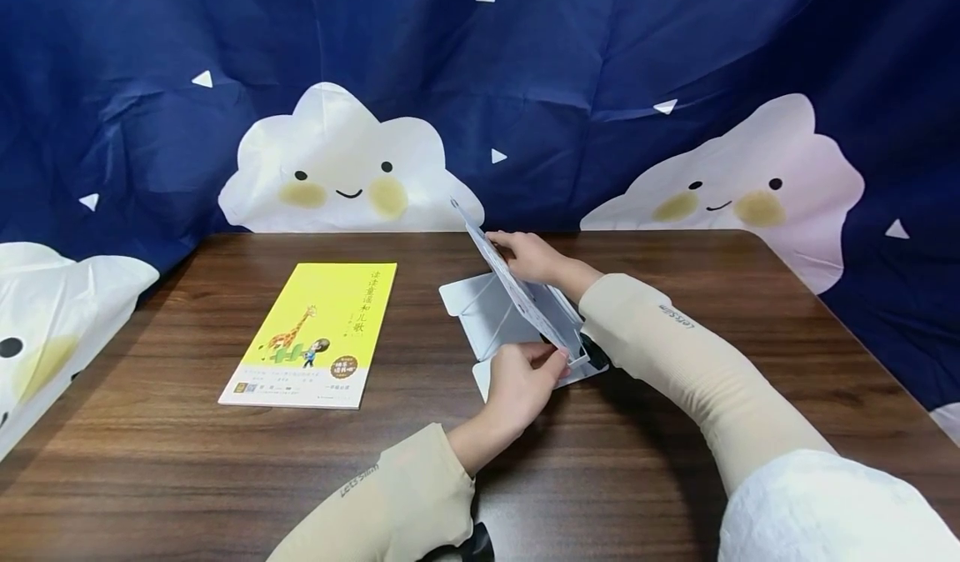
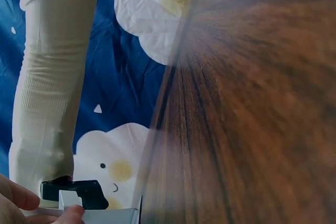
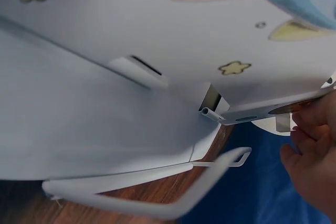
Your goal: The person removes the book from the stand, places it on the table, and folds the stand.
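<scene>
A pale metal book stand (image 1: 491, 320) lies on the table, its base flat and its back panel (image 1: 504, 274) tilted up. Cartoon print with yellow stars (image 3: 234, 67) covers the panel's face in the right wrist view, where a bent white wire support (image 3: 173, 205) also shows. My right hand (image 1: 534, 258) holds the raised panel by its upper far edge, fingers curled around it. At the panel's lower near corner, my left hand (image 1: 517, 383) pinches a small white tab (image 2: 69, 199) between thumb and fingers. The panel's hinge is partly hidden by both hands.
A yellow children's book (image 1: 315, 328) with a giraffe on its cover lies flat to the left of the stand. The wooden table (image 1: 150, 462) ends at the back against a dark blue curtain (image 1: 540, 62) printed with smiling clouds.
</scene>
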{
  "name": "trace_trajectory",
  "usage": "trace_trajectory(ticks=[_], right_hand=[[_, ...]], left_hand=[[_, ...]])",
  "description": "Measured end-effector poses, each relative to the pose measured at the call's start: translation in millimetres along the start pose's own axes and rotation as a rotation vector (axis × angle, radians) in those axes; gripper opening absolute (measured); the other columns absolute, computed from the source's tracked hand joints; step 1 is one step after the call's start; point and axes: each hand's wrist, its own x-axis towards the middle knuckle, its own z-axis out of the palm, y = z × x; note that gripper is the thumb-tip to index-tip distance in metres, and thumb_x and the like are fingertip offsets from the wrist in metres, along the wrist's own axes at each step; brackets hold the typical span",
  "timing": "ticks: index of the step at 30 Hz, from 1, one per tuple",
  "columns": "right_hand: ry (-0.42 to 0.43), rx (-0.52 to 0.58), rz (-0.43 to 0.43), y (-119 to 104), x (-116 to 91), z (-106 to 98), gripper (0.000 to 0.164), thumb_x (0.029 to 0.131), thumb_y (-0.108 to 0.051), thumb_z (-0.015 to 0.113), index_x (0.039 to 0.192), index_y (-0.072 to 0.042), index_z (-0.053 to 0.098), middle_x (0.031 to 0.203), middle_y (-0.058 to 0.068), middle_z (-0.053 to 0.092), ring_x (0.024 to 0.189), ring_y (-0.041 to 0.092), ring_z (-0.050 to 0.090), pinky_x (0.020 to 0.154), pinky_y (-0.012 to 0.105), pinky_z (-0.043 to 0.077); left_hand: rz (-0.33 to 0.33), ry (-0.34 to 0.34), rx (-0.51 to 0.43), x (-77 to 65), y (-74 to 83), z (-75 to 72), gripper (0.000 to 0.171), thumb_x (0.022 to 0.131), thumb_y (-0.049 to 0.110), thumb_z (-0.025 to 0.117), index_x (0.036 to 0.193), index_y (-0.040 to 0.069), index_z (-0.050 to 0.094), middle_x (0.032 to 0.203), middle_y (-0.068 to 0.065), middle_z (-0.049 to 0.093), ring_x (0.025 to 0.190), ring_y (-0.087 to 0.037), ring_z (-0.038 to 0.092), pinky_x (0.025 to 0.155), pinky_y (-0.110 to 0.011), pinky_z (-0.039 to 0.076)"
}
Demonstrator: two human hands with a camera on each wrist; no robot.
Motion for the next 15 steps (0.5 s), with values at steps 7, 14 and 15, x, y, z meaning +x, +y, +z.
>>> trace_trajectory(ticks=[7,14,15], right_hand=[[-0.002,-0.016,0.001,0.3,-1.0,-1.0,0.052,0.079,0.008,0.042,0.130,-0.002,0.036,0.130,0.019,0.033,0.120,0.026,0.029,0.096,0.033,0.026],[-0.005,-0.017,-0.014,-5.2,-8.5,-9.2,0.048,0.081,0.007,0.040,0.129,-0.002,0.038,0.128,0.016,0.039,0.103,0.026,0.046,0.088,0.032,0.034],[-0.005,-0.015,-0.017,-5.9,-10.2,-10.5,0.047,0.082,0.006,0.040,0.129,-0.002,0.038,0.126,0.016,0.041,0.096,0.026,0.048,0.085,0.032,0.035]], left_hand=[[0.025,-0.036,0.043,-0.1,0.3,-1.4,0.018,0.079,0.013,0.058,0.081,-0.001,0.068,0.060,-0.001,0.063,0.060,-0.001,0.054,0.057,-0.017,0.041],[0.039,-0.096,0.080,-3.3,2.5,-11.2,0.020,0.077,0.010,0.058,0.089,-0.004,0.066,0.078,-0.005,0.065,0.077,-0.009,0.056,0.068,-0.020,0.043],[0.034,-0.102,0.085,-3.7,2.4,-13.2,0.020,0.077,0.010,0.058,0.090,-0.004,0.065,0.080,-0.005,0.064,0.079,-0.010,0.056,0.068,-0.020,0.043]])
